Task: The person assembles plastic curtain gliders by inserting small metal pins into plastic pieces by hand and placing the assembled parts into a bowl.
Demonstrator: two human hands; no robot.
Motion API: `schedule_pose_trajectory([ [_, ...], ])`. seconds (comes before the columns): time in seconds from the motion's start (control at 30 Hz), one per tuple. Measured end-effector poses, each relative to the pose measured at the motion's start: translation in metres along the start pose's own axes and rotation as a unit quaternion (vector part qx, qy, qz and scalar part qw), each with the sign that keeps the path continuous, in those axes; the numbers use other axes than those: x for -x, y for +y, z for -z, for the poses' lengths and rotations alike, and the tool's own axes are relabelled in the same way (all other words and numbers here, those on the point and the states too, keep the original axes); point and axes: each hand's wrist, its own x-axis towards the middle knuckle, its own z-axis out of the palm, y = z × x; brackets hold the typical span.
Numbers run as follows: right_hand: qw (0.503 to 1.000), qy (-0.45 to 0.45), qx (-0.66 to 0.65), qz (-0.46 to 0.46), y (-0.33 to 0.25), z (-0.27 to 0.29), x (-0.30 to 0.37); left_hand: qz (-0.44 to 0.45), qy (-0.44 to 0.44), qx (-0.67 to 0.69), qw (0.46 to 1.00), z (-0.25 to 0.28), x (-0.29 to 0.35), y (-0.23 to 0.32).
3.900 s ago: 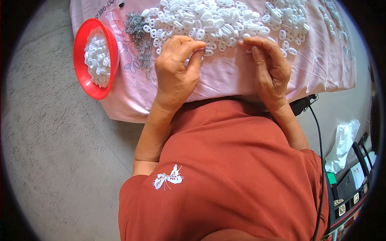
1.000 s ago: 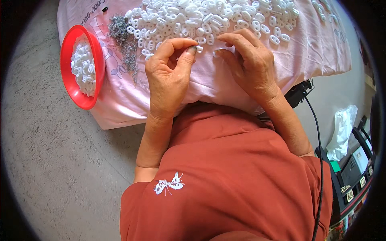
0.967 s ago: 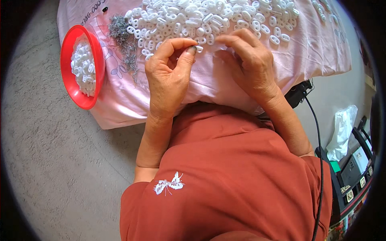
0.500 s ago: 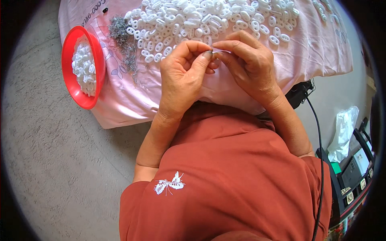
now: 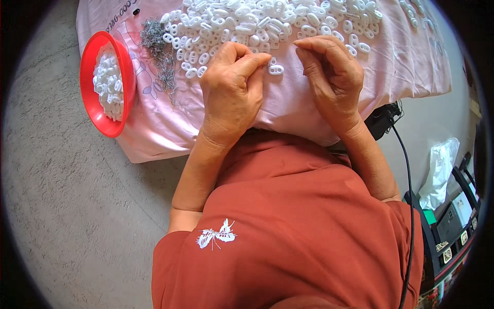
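Observation:
My left hand (image 5: 234,85) has thumb and forefinger pressed together at the near edge of the pile of white plastic oval pieces (image 5: 252,23). What the pinch holds is too small to make out. Right by those fingertips is a white two-holed oval piece (image 5: 276,70), with a smaller white bit just above it; whether they hang from the fingers or lie on the cloth I cannot tell. To the right, my right hand (image 5: 334,72) is curled, thumb tip and forefinger tip nearly meeting; anything between them is too small to see.
A red bowl (image 5: 123,98) with white pieces stands left on the pink cloth (image 5: 170,134). Beside it lies a heap of thin grey metal bits (image 5: 153,38). A black cable (image 5: 409,206) runs down at the right, near a white plastic bag (image 5: 437,177).
My hands have parted: the right has moved right, the left has turned and shifted slightly left. A white oval piece now shows between them.

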Motion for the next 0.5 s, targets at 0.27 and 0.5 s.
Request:
schedule_pose_trajectory([
  [0.27,0.999,-0.024,0.026,0.034,0.0009,0.0002,-0.0025,0.012,0.009,-0.023,1.0,-0.0056,-0.0015,-0.0006],
  [0.5,0.997,-0.033,0.042,0.057,0.0011,0.0002,-0.0038,0.007,-0.011,-0.03,0.999,-0.0021,-0.0016,0.001],
])
